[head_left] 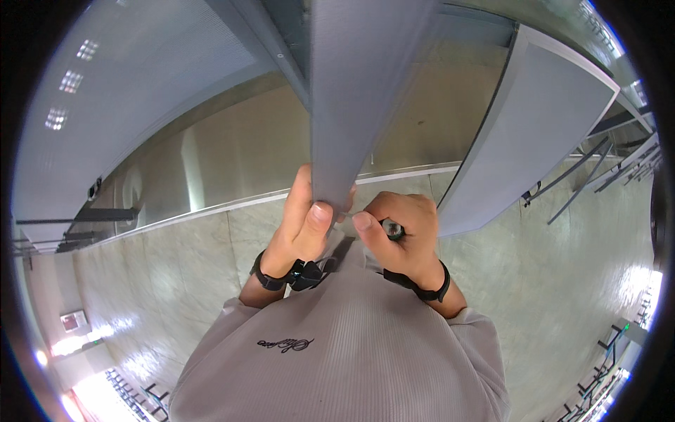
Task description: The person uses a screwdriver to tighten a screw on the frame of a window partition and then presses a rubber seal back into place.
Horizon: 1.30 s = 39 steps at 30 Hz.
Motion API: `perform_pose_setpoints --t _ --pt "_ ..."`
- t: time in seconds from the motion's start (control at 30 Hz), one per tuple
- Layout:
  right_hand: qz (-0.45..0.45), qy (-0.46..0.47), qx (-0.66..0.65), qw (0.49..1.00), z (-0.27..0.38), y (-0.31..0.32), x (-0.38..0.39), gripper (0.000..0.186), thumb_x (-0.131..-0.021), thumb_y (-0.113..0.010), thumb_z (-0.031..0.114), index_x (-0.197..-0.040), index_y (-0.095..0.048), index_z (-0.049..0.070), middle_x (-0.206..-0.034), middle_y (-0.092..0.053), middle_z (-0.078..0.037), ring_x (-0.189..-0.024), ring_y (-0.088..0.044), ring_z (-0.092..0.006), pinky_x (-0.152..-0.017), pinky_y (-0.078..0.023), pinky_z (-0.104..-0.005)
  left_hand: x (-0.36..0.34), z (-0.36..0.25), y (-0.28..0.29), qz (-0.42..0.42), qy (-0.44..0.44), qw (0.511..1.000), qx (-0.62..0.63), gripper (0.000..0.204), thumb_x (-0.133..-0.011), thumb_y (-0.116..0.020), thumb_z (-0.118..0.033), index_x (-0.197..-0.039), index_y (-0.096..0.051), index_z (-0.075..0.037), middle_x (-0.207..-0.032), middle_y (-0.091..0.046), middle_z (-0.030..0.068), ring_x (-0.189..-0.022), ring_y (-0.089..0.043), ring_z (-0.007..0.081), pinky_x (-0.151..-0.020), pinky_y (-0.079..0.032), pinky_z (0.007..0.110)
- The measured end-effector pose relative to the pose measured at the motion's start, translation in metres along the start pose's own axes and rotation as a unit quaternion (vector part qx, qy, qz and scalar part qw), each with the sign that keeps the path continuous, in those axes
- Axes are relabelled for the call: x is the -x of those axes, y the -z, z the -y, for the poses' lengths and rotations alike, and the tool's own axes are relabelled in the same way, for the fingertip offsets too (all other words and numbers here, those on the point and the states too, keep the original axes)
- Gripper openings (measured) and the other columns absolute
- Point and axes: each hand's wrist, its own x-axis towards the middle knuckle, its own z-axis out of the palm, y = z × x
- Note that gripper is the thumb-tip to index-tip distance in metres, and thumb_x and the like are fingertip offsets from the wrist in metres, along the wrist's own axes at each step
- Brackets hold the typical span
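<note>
Your pale grey shirt (351, 344) is nearest, with black bands (436, 281) on both wrists. Your left hand (299, 235) is closed on the near end of a long grey bar (369, 91), thumb against its face. Your right hand (415, 225), just right of that end, is curled tight around a tool (392, 229) whose shiny round butt shows; you cannot tell if it touches the bar. Beyond, a glossy brown surface (239, 141) lies between 2 grey pieces: a broad sheet (162, 63) left and a pale-edged panel (538, 119) right. Veined floor (155, 274) surrounds you; far lower left, lights (91, 397) glare.
</note>
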Motion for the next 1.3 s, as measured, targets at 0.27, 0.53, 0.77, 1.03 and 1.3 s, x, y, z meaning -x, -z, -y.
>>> perform_pose_setpoints --t 0.27,0.53,0.77,1.03,1.3 --pt "0.019 -0.077 -0.066 0.995 -0.004 -0.003 0.007 0.021 -0.081 -0.067 0.018 -0.068 -0.06 0.003 -0.059 -0.058 -0.007 -0.05 -0.055 -0.015 -0.045 -0.039 -0.0261 -0.007 -0.001 0.009 0.067 -0.038 0.997 0.014 0.03 -0.076 -0.067 -0.012 -0.096 -0.046 -0.003 -0.074 -0.05 0.0102 -0.061 -0.046 0.015 -0.053 -0.037 0.027" --pt "-0.278 0.137 -0.505 0.805 0.01 0.033 0.011 0.03 -0.096 -0.037 0.029 -0.072 -0.038 0.011 -0.058 -0.042 -0.001 -0.049 -0.041 -0.0141 -0.043 -0.035 -0.027 -0.011 0.004 0.019 0.044 -0.053 0.998 0.011 0.031 -0.079 -0.066 -0.011 -0.099 -0.044 -0.003 -0.075 -0.051 0.0092 -0.059 -0.045 0.0144 -0.05 -0.037 0.028" --pt "-0.273 0.179 -0.582 0.745 0.026 0.064 -0.01 0.034 -0.095 -0.036 0.023 -0.063 -0.039 0.013 -0.056 -0.043 -0.001 -0.048 -0.042 -0.0132 -0.043 -0.037 -0.0256 -0.013 0.009 0.012 0.007 -0.08 0.997 0.008 0.035 -0.081 -0.069 -0.02 -0.1 -0.044 -0.006 -0.074 -0.048 0.006 -0.059 -0.044 0.013 -0.048 -0.038 0.028" --pt "-0.312 0.176 -0.623 0.696 0.032 0.068 -0.021 0.031 -0.088 -0.039 0.012 -0.058 -0.044 0.012 -0.048 -0.041 0.002 -0.041 -0.041 -0.0095 -0.041 -0.036 -0.0213 -0.018 0.004 0.006 -0.035 -0.116 0.992 0.037 0.034 -0.083 -0.068 -0.021 -0.1 -0.041 -0.01 -0.077 -0.045 0.0037 -0.058 -0.04 0.0126 -0.047 -0.039 0.028" --pt "-0.299 0.158 -0.616 0.712 0.029 0.062 -0.025 0.032 -0.09 -0.039 0.014 -0.058 -0.045 0.013 -0.048 -0.043 0.001 -0.042 -0.042 -0.0104 -0.042 -0.038 -0.022 -0.014 0.004 0.003 -0.06 -0.104 0.989 0.08 0.032 -0.084 -0.065 -0.018 -0.103 -0.04 -0.01 -0.077 -0.044 0.0036 -0.057 -0.038 0.012 -0.047 -0.038 0.028"
